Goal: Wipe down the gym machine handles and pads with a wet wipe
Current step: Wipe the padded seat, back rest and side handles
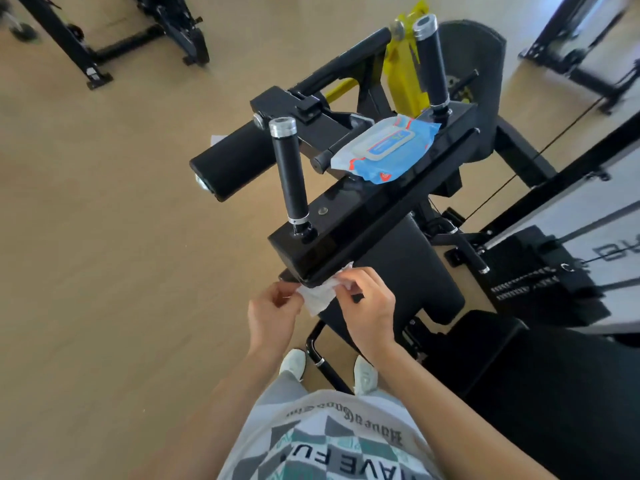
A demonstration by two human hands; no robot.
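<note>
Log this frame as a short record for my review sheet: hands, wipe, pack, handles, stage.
left hand: pinches the wet wipe
right hand: pinches the same wipe from the other side
wet wipe: white, crumpled, held at the near end of the black beam
wipe pack: blue, lying on the beam between the two handles
near handle: upright, untouched
far handle: upright, untouched
stage: wipe in hand, not on any handle

Tan wood floor [104,254], black equipment frames [194,43] beyond, white shoes [293,362]
</note>
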